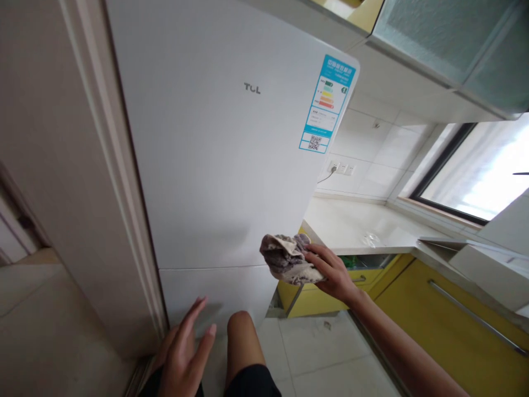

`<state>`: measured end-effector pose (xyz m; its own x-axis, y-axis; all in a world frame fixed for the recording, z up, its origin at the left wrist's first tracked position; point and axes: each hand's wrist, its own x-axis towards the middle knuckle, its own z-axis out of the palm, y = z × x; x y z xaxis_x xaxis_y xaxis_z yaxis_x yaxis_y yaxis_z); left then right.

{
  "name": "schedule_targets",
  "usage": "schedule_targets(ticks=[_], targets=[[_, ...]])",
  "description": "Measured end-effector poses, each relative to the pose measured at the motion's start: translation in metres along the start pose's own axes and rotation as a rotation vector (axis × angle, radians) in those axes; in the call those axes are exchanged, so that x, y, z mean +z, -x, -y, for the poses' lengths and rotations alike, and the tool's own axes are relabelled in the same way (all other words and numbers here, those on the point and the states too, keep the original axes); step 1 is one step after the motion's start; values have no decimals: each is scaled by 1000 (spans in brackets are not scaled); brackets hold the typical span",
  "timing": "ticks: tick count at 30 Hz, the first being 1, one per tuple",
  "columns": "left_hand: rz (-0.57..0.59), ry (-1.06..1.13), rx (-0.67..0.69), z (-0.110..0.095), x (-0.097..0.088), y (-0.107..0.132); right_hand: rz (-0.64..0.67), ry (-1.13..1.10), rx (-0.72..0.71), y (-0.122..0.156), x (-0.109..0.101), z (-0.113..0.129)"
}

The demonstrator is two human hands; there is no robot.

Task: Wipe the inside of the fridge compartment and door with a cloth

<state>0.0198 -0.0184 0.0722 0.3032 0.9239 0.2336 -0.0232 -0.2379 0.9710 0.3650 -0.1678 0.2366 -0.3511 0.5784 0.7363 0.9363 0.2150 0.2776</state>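
With our right hand (333, 273) we grip a crumpled grey-and-cream cloth (285, 260) near the right edge of the tall white refrigerator (206, 165); our left hand (185, 353) spreads, thumb apart, before its lower door (243, 288).

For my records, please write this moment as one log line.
right hand: holds crumpled cloth | left hand: open, nothing seen held | ahead: white TCL refrigerator

Refrigerator door (206, 165), white: grey brand lettering "TCL" (252, 88) on upper front. Energy label (320, 118), blue and white, at the door's right edge: white Chinese heading (341, 64), coloured grading bars (327, 95) from green to red, QR code (314, 143) at foot. Remaining small print too blurred to read.
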Motion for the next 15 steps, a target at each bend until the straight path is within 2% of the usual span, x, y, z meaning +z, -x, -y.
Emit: schedule_targets(ticks=[3, 6, 10, 12, 15], targets=[[97, 246, 42, -69, 8, -4, 10, -32, -128, -23, -3, 20], [215, 405, 51, -109, 7, -9, 16, -101, -206, -42, -2, 40], [454, 547, -49, -126, 8, -12, -8, -164, -302, -67, 8, 64], [470, 595, -52, -127, 11, -11, -41, -180, -347, -80, 15, 75], [394, 572, -22, -127, 17, -7, -68, -231, -395, -98, 25, 93]])
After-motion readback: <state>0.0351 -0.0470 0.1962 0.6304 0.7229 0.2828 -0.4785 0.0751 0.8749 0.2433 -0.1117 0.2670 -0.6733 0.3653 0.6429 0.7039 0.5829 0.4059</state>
